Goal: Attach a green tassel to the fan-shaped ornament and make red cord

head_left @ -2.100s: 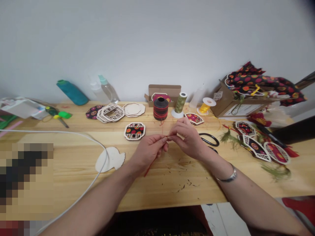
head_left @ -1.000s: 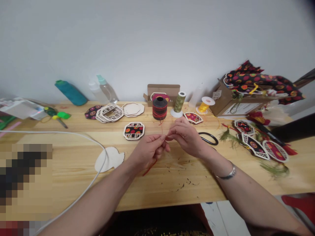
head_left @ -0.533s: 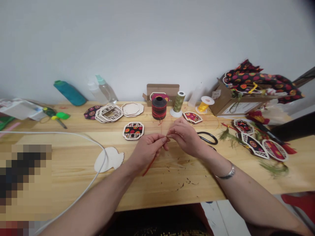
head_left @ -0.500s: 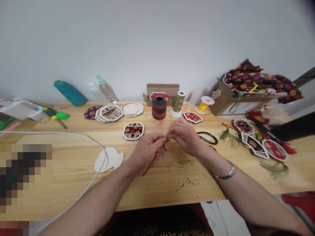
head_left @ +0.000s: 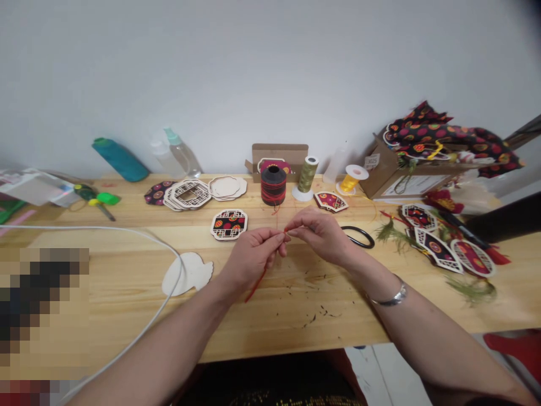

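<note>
The left hand (head_left: 258,252) is pinched narrow on a red cord (head_left: 256,286), its thumb pressed against the finger, and a tail of the cord hangs below the palm toward the surface (head_left: 270,332). The right hand (head_left: 323,235) meets it tip to tip, thumb and fingers closed on the same cord, with a silver bracelet (head_left: 396,296) on that wrist. The cord is held above the surface, between the two hands, in front of the black spool (head_left: 273,189) wound with red.

Compared with half a second ago, the right hand's raised fingers have come lower and flatter, and a short red piece now shows at its fingertips. The left hand has barely changed. Beyond the right wrist, one black loop (head_left: 372,241) shows, while the dark part seen below it half a second ago is now out of sight. The patterned plaque (head_left: 229,225) and the white cutout (head_left: 186,274) to the left lie where they were. The fingertips are small and overlapping, so whether there is a knot between them is hard to tell.
</note>
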The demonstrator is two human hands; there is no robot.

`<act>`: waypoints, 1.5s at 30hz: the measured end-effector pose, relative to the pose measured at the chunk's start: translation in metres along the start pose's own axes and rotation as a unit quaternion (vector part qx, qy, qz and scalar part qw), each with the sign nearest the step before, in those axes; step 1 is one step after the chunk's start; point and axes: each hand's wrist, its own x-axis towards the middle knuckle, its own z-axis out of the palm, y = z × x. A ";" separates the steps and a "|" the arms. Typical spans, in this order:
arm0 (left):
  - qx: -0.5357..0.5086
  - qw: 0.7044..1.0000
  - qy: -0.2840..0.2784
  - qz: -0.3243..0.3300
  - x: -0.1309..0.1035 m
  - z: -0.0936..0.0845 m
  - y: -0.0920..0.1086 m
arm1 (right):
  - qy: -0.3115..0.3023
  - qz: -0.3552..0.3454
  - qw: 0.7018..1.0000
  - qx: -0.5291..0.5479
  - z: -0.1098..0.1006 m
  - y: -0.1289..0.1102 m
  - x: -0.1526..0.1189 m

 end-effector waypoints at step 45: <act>-0.001 1.000 -0.022 -0.002 -0.001 0.000 0.000 | 0.016 0.089 0.991 0.100 0.006 -0.010 -0.001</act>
